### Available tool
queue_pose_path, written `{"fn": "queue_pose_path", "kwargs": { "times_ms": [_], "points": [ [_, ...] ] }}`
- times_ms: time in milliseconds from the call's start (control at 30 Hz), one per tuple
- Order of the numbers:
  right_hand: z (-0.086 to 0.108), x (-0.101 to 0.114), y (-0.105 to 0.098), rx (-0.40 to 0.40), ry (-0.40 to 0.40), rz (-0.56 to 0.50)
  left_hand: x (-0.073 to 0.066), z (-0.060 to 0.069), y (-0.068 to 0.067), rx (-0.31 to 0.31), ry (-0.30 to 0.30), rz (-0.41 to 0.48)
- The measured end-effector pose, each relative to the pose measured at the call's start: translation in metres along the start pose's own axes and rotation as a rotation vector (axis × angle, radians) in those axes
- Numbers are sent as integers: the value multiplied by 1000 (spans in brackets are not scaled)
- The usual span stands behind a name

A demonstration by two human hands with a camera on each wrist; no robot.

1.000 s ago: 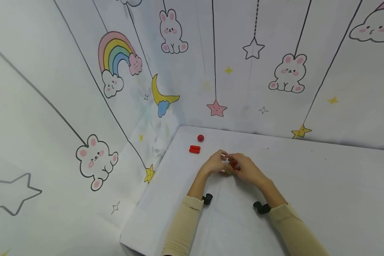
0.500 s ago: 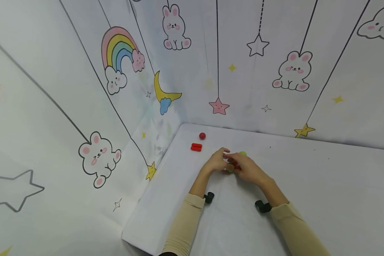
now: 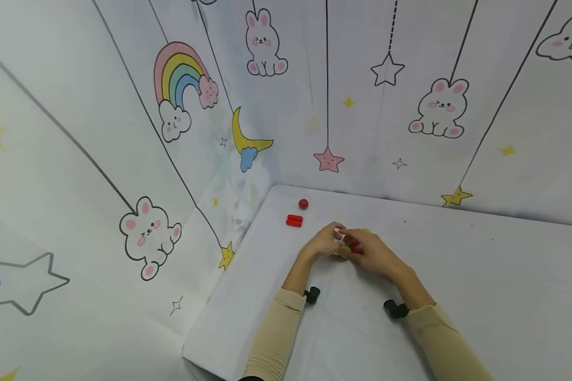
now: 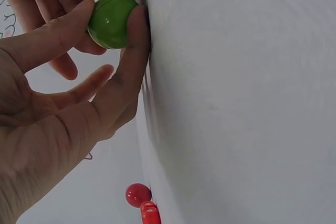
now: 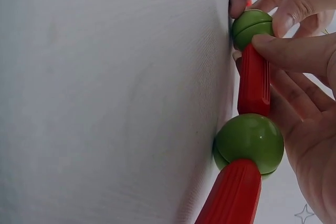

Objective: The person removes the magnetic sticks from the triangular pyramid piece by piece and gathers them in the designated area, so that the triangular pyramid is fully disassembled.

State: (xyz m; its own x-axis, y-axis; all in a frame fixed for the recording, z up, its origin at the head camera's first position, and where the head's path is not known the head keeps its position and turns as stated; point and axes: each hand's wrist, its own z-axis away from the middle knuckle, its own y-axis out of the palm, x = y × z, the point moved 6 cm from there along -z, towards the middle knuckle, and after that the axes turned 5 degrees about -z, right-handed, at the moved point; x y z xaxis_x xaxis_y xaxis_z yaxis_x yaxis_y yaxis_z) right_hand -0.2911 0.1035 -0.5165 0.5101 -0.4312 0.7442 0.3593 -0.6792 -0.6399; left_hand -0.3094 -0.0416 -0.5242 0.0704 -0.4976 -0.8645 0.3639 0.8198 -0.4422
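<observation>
My left hand [image 3: 325, 241] pinches a green ball [image 4: 111, 22] between thumb and fingers, just above the white table surface. Opposite it, my right hand [image 3: 375, 255] grips a short red ribbed rod [image 5: 254, 85], whose end meets that ball. In the right wrist view the rod's other end meets a second green ball [image 5: 249, 139]. From this ball a further red rod [image 5: 231, 196] runs out of the bottom of that view. Fingers hide part of the first ball and rod; whether the rod sits fully in the ball I cannot tell.
Toward the table's far left corner lie a red ball [image 3: 303, 203] and two red rods [image 3: 294, 220] side by side. White curtains [image 3: 362, 127] with printed rabbits and stars stand along the back and left edges of the white table [image 3: 457, 296].
A green ball has come into sight behind my right hand. Both hands stay close together at the pinched ball, with only small finger shifts. The head view has tilted slightly.
</observation>
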Motion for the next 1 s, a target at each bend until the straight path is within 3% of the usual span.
{"fn": "queue_pose_path", "kwargs": {
  "times_ms": [267,500,733,1000],
  "points": [
    [2,0,1,2,-19,-14,0,2,1,50,25,-68],
    [3,0,2,17,-18,-56,0,3,2,104,38,-24],
    [3,0,2,25,-9,-84,2,3,-1,107,31,-34],
    [-2,6,2,29,-62,-90,-1,6,-6,132,55,-90]
  ]
}}
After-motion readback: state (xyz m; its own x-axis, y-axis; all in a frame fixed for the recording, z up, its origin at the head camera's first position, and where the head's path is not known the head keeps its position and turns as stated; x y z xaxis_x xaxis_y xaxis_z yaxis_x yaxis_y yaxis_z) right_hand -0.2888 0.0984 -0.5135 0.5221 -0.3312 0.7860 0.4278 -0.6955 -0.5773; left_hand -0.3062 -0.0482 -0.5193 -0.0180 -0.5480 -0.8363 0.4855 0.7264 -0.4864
